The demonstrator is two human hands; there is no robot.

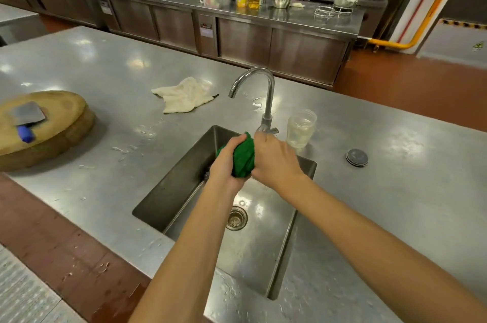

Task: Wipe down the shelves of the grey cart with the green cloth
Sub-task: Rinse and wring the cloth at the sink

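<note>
The green cloth (243, 158) is bunched into a tight wad over the steel sink (181, 177). My left hand (226, 162) grips its left side and my right hand (274, 159) grips its right side, both with fingers curled round it. The wad sits just below the base of the curved tap (263, 91). No water runs from the spout. The grey cart is not in view.
A white cloth (184, 96) lies on the steel counter (105, 72) behind the sink. A round wooden chopping block (63, 122) with a cleaver (26, 117) stands at the left. A clear jar (300, 129) and a sink plug (356, 157) sit at the right. Bottles crowd the far counter.
</note>
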